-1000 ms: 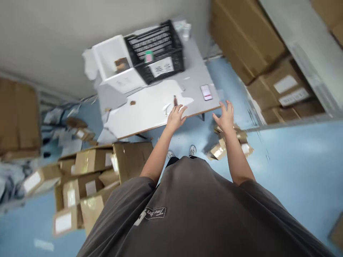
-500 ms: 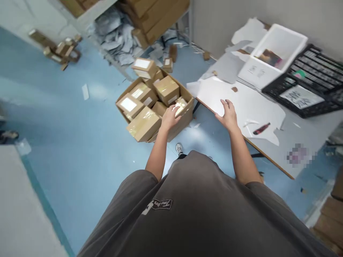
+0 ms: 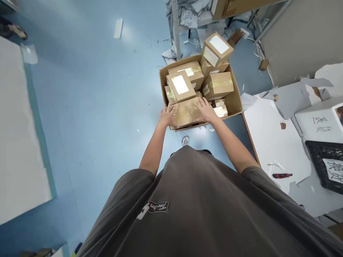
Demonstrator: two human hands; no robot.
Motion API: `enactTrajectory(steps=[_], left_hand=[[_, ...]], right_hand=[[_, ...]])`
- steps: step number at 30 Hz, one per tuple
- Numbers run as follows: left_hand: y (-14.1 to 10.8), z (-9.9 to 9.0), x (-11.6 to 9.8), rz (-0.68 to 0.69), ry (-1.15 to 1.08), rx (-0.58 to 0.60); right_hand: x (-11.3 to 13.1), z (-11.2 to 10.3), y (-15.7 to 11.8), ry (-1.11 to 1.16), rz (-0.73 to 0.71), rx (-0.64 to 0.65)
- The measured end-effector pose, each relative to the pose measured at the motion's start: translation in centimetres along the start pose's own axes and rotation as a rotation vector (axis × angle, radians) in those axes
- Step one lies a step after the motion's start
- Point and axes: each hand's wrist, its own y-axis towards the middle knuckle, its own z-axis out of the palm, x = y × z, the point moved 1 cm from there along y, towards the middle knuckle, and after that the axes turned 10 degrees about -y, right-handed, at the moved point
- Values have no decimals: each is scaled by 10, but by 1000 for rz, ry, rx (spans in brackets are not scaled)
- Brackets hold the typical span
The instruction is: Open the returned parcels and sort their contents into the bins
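A brown taped cardboard box [image 3: 187,111] lies at the near side of a large open carton [image 3: 235,101] that holds several smaller boxes. My left hand [image 3: 168,116] presses against the left end of the taped box, and my right hand [image 3: 206,110] grips its right end with the fingers over the top edge. Just behind it sits a box with a white label [image 3: 180,84]. Another labelled box [image 3: 217,48] is stacked high at the carton's far right corner. Small packets [image 3: 220,108] lie right of my right hand.
To the right stands a white-topped table [image 3: 273,125] with a red and black box cutter [image 3: 282,175], a white foam box [image 3: 318,121] and a black crate [image 3: 318,160]. A metal rack leg [image 3: 175,30] rises behind the carton. A white slab [image 3: 21,135] fills the left edge.
My hands have moved from apart, over the carton's edge and the table, onto both ends of the taped box. The view has turned right, bringing the carton in front of me.
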Motion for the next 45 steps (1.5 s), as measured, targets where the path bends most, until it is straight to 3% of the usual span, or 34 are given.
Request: enactTrajectory(steps=[3, 6, 14, 23, 30, 34, 38, 42, 45], left_hand=[[9, 17, 12, 23, -48, 28], [15, 26, 20, 87, -109, -23], [29, 10, 16, 90, -204, 2], [-11, 13, -1, 215, -116, -89], [-39, -23, -30, 334, -39, -131], [-49, -55, -66, 497, -17, -171], [-52, -84, -126, 699, 10, -204], [-46, -98, -210, 908, 91, -184], [-29, -89, -289, 1040, 173, -157]], right_hand=[[6, 20, 27, -39, -59, 163], [6, 25, 44, -113, -127, 251], [0, 19, 76, -210, -165, 360], [13, 2, 39, -203, -267, 244], [3, -39, -10, -176, -198, 120], [-10, -70, -58, -156, -84, 29], [-27, -97, -123, -147, 69, -78], [-50, -116, -203, -152, 256, -197], [-74, -130, -271, -184, 406, -247]])
